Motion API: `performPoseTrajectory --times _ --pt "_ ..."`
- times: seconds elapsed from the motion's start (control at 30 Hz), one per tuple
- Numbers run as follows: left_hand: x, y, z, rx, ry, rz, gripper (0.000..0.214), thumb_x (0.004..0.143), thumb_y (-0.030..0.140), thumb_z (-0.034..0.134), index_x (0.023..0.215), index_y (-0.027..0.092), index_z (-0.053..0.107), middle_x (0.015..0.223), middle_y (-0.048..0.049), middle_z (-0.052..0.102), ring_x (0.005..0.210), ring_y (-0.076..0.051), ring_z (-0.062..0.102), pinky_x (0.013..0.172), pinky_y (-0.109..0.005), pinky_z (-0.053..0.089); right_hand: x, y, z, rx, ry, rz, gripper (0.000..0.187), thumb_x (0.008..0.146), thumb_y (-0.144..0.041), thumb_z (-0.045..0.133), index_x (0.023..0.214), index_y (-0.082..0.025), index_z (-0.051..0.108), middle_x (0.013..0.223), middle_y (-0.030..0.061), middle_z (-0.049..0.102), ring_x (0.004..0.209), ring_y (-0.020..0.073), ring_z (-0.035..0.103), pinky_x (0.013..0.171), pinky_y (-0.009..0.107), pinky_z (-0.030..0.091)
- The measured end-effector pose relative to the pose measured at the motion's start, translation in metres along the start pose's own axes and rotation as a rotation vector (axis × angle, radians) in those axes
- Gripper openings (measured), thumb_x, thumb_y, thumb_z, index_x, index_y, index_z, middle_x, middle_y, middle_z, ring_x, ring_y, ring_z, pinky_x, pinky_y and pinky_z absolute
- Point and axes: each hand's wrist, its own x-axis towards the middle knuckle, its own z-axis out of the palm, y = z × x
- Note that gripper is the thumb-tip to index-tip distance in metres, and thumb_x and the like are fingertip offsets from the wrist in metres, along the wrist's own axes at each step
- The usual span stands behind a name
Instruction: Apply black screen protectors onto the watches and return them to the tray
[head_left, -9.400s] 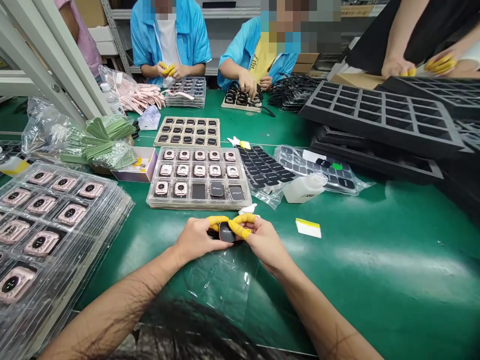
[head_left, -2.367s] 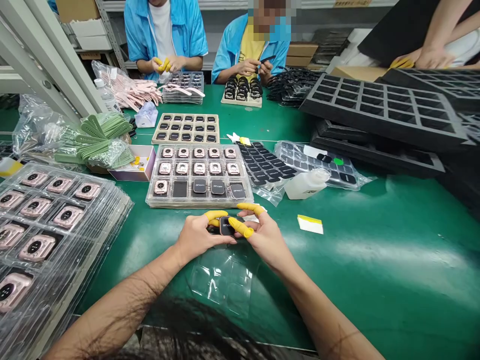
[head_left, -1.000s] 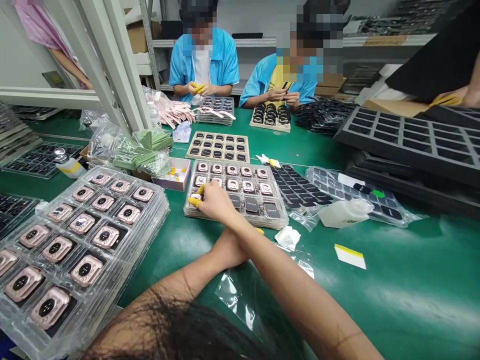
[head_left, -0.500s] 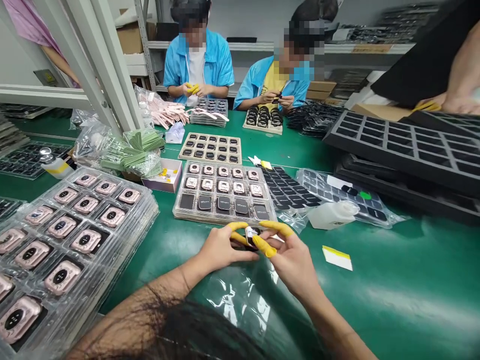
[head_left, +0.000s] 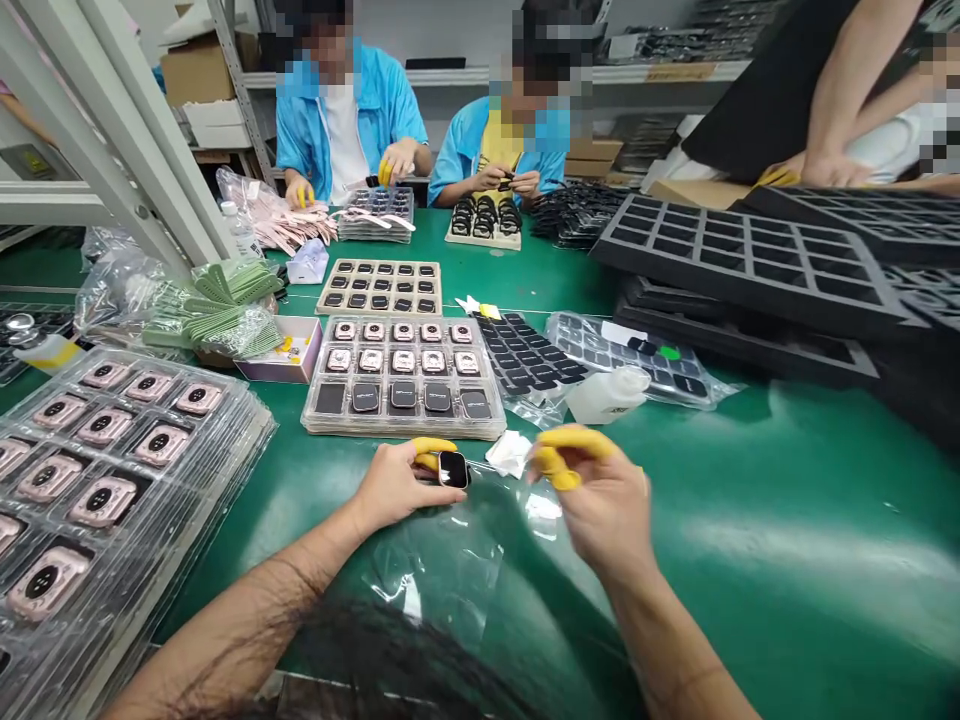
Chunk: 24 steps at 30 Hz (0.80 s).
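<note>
Head view: left hand [head_left: 394, 485] pinches a watch body [head_left: 453, 468] between cotted fingertips, just off the tray's [head_left: 405, 429] 6 o'clock edge. Right hand [head_left: 604, 500] sits at the watch's 3 o'clock, clear of it, with thumb and forefinger pressed together. I can't tell if they're holding anything. My worry: that shallow one-hand pinch could let the watch slip and scuff the glass.

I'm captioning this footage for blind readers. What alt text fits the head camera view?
A person's left hand holds a black-faced watch at a green table, while the right hand hovers beside it, fingertips pinched. A tray of watches lies just beyond; co-workers sit opposite.
</note>
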Motion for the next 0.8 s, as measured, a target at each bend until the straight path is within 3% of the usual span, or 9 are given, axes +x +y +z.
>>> performPoseTrajectory --times 0.07,0.17,0.27,0.37,0.43,0.57,0.7,0.8 --pt "0.001 -0.002 0.000 -0.057 0.008 -0.024 0.063 0.064 0.018 0.096 0.123 0.014 0.077 0.106 -0.0093 0.087 0.099 -0.028 0.084 0.097 -0.040 0.069 -0.006 0.008 -0.028 -0.156 0.047 -0.094 0.022 0.082 -0.051 0.085 0.088 -0.032 0.078 0.089 0.0048 0.072 0.081 0.0267 0.069 0.078 0.045 0.057" --pt "0.003 -0.004 0.000 -0.086 0.018 -0.032 0.065 0.061 0.017 0.098 0.123 0.014 0.078 0.108 -0.0104 0.086 0.100 -0.028 0.084 0.098 -0.041 0.069 -0.019 0.024 -0.067 -0.556 -0.176 -0.048 0.030 0.083 -0.062 0.080 0.092 -0.033 0.083 0.086 0.0078 0.075 0.086 0.0330 0.068 0.081 0.052 0.056" --pt "0.004 -0.005 0.000 -0.079 0.013 -0.021 0.065 0.061 0.019 0.099 0.123 0.015 0.079 0.106 -0.0097 0.086 0.100 -0.027 0.084 0.101 -0.042 0.068 -0.017 0.030 -0.084 -0.697 -0.309 0.016 0.036 0.085 -0.063 0.077 0.102 -0.033 0.085 0.093 0.0088 0.077 0.088 0.0324 0.068 0.078 0.049 0.056" --pt "0.004 -0.006 -0.002 -0.060 0.007 -0.009 0.066 0.062 0.022 0.098 0.125 0.015 0.079 0.105 -0.0093 0.086 0.099 -0.028 0.083 0.101 -0.043 0.067 0.012 0.031 -0.069 -0.696 -0.250 -0.090 0.034 0.093 -0.057 0.067 0.109 -0.030 0.083 0.105 0.0098 0.078 0.088 0.0289 0.067 0.074 0.043 0.054" --pt "0.004 -0.007 -0.002 -0.041 0.007 -0.004 0.065 0.063 0.024 0.099 0.124 0.015 0.079 0.106 -0.0098 0.086 0.098 -0.028 0.083 0.100 -0.043 0.067 0.040 0.035 -0.052 -0.698 -0.299 -0.202 0.033 0.091 -0.052 0.068 0.111 -0.029 0.082 0.109 0.0096 0.078 0.094 0.0295 0.068 0.078 0.043 0.055" --pt "0.002 -0.006 -0.003 -0.045 0.004 0.011 0.065 0.063 0.026 0.099 0.123 0.015 0.079 0.106 -0.0101 0.086 0.098 -0.028 0.083 0.099 -0.041 0.067 0.077 0.051 -0.042 -0.699 -0.418 -0.175 0.024 0.087 -0.048 0.071 0.094 -0.027 0.081 0.090 0.0066 0.079 0.075 0.0243 0.065 0.073 0.040 0.053" --pt "0.003 -0.006 -0.002 -0.079 -0.005 0.011 0.063 0.064 0.024 0.098 0.123 0.015 0.079 0.106 -0.0094 0.086 0.098 -0.027 0.083 0.097 -0.039 0.068 0.068 0.045 -0.056 -0.653 -0.251 -0.192 0.025 0.092 -0.046 0.068 0.094 -0.025 0.081 0.084 0.0055 0.075 0.064 0.0200 0.059 0.062 0.036 0.047" --pt "0.004 -0.008 -0.001 -0.064 -0.004 0.011 0.062 0.064 0.023 0.097 0.123 0.015 0.079 0.105 -0.0088 0.086 0.097 -0.026 0.083 0.096 -0.039 0.068 0.045 0.022 -0.039 -0.487 -0.215 -0.295 0.018 0.098 -0.039 0.067 0.101 -0.027 0.080 0.087 0.0046 0.073 0.071 0.0206 0.063 0.063 0.034 0.050"
